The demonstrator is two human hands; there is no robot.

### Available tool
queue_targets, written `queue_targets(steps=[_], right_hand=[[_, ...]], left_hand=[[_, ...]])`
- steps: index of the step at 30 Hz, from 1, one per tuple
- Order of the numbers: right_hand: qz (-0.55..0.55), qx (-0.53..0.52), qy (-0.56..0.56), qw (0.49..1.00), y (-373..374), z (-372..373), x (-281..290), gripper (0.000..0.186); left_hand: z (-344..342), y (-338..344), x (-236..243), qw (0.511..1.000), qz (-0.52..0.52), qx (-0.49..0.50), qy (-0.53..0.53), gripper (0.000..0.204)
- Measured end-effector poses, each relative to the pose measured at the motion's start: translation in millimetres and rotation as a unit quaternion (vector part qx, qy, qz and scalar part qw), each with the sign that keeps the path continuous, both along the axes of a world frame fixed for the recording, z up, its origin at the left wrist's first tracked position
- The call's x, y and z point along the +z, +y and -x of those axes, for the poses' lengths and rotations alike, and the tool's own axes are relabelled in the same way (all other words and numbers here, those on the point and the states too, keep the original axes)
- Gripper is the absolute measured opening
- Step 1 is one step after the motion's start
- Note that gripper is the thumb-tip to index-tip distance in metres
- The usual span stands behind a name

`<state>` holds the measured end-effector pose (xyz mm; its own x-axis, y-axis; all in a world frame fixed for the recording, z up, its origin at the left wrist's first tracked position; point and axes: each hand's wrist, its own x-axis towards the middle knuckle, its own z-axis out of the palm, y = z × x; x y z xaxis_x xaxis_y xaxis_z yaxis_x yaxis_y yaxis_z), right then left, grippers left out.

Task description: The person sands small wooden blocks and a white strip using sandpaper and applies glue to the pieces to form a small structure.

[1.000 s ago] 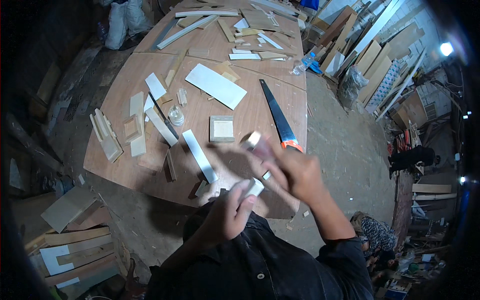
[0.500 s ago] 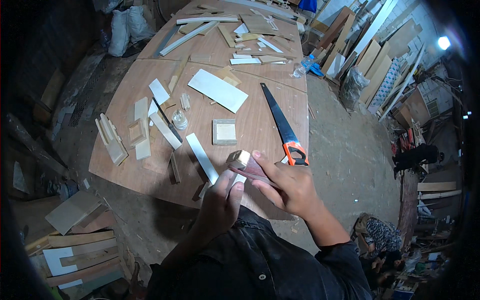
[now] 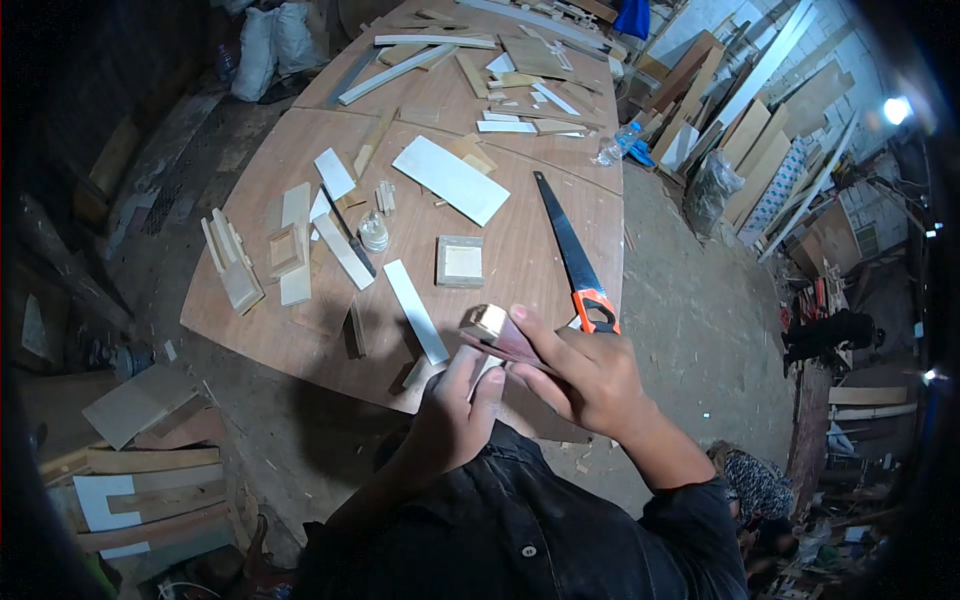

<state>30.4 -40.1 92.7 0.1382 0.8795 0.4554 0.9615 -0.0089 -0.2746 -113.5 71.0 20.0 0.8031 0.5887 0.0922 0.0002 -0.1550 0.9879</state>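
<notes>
Got a chunky pale-wood block with dark-red facing (image 3: 487, 322) gripped in the right hand's (image 3: 597, 375) fingers, a small white piece (image 3: 489, 364) pinched in the left hand (image 3: 458, 402), over the brown wooden tabletop's (image 3: 518, 258) near edge.

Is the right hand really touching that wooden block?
Touching: the head view plainly shows the right hand gripping the wooden block, with no gap between.

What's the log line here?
left hand: holds white piece | right hand: holds reddish-faced block over piece | saw: on table
</notes>
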Motion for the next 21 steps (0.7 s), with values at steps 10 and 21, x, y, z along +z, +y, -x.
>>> queue_targets(steps=[10, 21], right_hand=[[0.016, 0.007, -0.009, 1.0, 0.1, 11.2, 7.2, 0.054], [-0.067, -0.116, 0.022, 0.991, -34.4, -2.7, -5.6, 0.06]], left_hand=[[16.4, 9.0, -2.9, 0.991, 0.121, -0.02, 0.062, 0.021], [28.0, 33.9, -36.6, 0.977, 0.209, 0.045, 0.02, 0.021]])
